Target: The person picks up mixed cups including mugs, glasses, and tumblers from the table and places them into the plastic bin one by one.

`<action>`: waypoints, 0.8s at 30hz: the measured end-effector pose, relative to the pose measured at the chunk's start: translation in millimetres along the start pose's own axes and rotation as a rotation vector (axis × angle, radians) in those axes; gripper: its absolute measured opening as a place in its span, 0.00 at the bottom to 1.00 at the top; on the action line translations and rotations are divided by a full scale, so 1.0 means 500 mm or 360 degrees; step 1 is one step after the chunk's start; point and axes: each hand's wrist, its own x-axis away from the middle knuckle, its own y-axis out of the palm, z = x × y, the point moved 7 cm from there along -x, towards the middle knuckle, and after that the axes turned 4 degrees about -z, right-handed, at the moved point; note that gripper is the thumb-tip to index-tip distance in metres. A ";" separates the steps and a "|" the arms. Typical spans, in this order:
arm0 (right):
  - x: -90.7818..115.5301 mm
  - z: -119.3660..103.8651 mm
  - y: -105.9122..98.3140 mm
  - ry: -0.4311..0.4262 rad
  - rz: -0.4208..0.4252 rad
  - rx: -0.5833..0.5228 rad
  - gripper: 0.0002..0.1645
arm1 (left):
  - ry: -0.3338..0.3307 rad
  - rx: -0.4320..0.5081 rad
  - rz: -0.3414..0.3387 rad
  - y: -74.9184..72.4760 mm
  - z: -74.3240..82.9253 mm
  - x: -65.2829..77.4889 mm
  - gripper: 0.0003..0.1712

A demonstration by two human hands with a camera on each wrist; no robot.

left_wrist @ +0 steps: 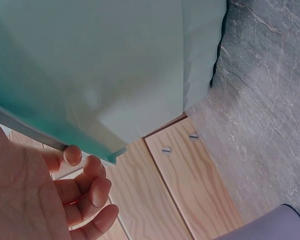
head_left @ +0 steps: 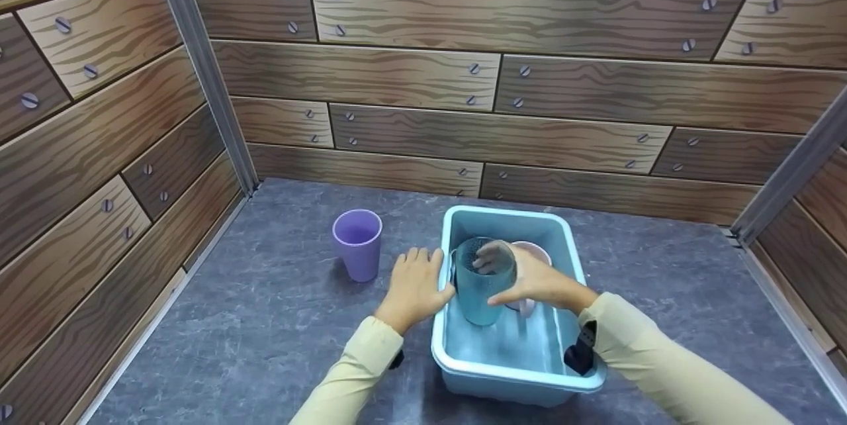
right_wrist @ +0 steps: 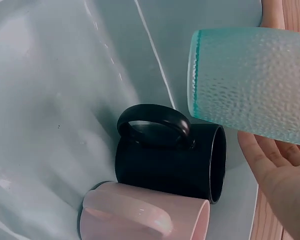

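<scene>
My right hand (head_left: 529,283) holds a teal pebbled tumbler (right_wrist: 250,82) tilted inside the light-blue basin (head_left: 516,382). In the head view its fingers show through the tumbler's clear wall. Below the tumbler, in the right wrist view, a black mug (right_wrist: 165,165) lies on its side, handle up. Alongside it lies a pink mug (right_wrist: 140,212), partly cut off by the frame. My left hand (head_left: 413,286) grips the basin's left rim, thumb over the top and the other fingers loosely bent outside, as the left wrist view shows.
A purple cup (head_left: 360,256) stands upright on the grey marbled table (head_left: 265,319), left of the basin. Wood-patterned walls (head_left: 403,74) with metal corner posts (head_left: 212,81) enclose the table at the back and both sides.
</scene>
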 end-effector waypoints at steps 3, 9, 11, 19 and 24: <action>-0.001 -0.002 0.002 -0.0019 -0.0045 0.0004 0.47 | 0.0003 -0.0008 0.0006 -0.001 0.000 0.000 0.24; 0.003 0.006 0.009 0.0046 -0.0122 0.0003 0.47 | 0.0013 -0.0002 0.0028 -0.002 0.001 0.002 0.23; 0.004 0.009 0.010 0.0061 -0.0127 0.0015 0.47 | 0.0013 -0.0004 0.0027 -0.003 0.001 0.002 0.23; 0.004 0.014 0.019 0.0040 -0.0182 -0.0115 0.51 | 0.0010 -0.0004 0.0016 -0.004 0.001 0.003 0.22; 0.004 0.014 0.027 -0.0026 -0.0230 -0.0206 0.56 | 0.0009 0.0003 0.0012 -0.005 0.001 0.003 0.21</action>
